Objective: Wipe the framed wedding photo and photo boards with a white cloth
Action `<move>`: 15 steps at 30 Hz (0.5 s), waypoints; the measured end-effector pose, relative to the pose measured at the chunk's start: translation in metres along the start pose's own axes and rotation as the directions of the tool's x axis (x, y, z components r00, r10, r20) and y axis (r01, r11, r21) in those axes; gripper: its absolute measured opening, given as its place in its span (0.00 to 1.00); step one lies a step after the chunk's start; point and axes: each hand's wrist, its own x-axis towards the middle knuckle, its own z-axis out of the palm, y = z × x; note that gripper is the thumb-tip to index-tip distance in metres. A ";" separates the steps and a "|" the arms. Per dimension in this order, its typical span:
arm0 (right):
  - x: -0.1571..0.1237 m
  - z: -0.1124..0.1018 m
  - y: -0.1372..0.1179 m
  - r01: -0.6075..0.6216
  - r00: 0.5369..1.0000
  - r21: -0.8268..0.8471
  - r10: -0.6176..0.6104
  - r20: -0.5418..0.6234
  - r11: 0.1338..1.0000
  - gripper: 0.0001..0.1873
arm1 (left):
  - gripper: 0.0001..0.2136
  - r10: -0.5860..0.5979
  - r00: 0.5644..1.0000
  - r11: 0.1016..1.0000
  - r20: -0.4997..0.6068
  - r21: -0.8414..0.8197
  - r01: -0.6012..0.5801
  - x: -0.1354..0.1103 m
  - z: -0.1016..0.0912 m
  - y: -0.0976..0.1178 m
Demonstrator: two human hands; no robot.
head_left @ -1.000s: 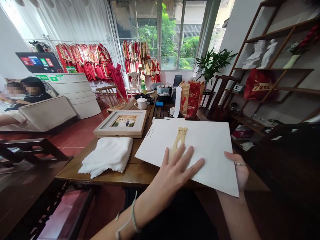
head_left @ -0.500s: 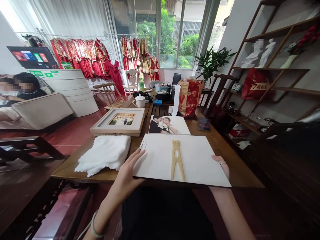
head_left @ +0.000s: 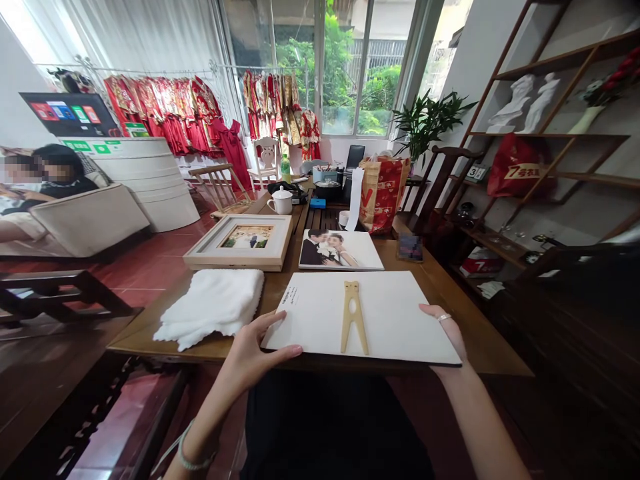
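Note:
A white photo board (head_left: 395,313) lies face down at the near edge of the wooden table, with small printed text at its upper left. An A-shaped, cream-coloured stand piece (head_left: 353,317) with a cat-like head rests on its middle. My left hand (head_left: 253,350) grips the board's left edge, its thumb over the near left corner. At the right edge my right hand (head_left: 447,333), with a ring on one finger, holds the board with fingertips on top. Just beyond lies a wedding photo panel (head_left: 340,252). A folded white cloth (head_left: 215,303) is left of my left hand.
Farther left on the table (head_left: 490,347) sits a light wooden picture frame (head_left: 240,243). A lidded white mug (head_left: 280,200), a phone (head_left: 410,247) and a red paper bag (head_left: 383,193) stand farther back. Two people (head_left: 55,173) sit on a sofa at left.
The board's near edge has come down slightly and now looks flatter. My left thumb has moved from below onto the near corner, and my right hand has shifted a little along the edge.

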 end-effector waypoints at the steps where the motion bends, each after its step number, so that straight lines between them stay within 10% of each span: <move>1: 0.002 -0.003 -0.002 0.004 1.000 -0.090 -0.005 -0.007 0.996 0.22 | 0.34 0.011 1.000 1.000 0.001 0.013 -0.011 0.000 -0.001 -0.001; 15: 0.013 0.001 -0.010 0.255 0.959 -0.531 -0.281 0.034 0.808 0.19 | 0.35 0.249 0.968 0.948 -0.029 0.211 -0.237 0.002 -0.006 -0.016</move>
